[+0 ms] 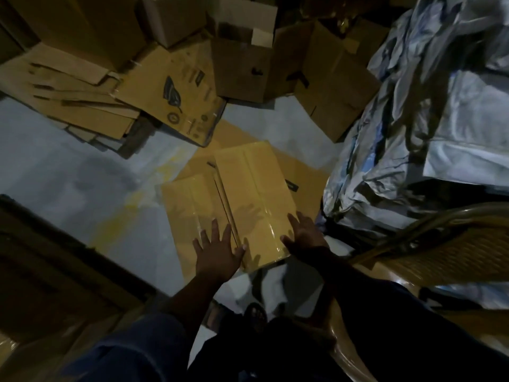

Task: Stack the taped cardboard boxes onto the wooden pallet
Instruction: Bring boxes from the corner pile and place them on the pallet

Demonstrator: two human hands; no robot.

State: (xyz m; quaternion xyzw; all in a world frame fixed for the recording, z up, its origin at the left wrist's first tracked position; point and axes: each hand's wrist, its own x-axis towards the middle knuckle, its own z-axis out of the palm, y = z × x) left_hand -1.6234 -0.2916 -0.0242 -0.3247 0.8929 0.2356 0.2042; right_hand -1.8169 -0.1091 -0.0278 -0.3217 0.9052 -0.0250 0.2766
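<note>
Two taped cardboard boxes stand side by side on the floor in front of me, a taller one (253, 194) on the right and a lower one (190, 213) on the left, both on a flat cardboard sheet (305, 172). My left hand (217, 249) has spread fingers and rests at the near left corner of the taller box. My right hand (303, 235) lies against that box's near right edge, fingers extended. No wooden pallet is plainly visible.
Flattened cartons (82, 103) and a printed box (176, 95) pile up at the back left, open boxes (275, 62) behind. A crinkled silver plastic bundle (429, 119) rises at the right, above a wicker chair (440, 257). Dark wooden furniture (49, 266) stands at the left.
</note>
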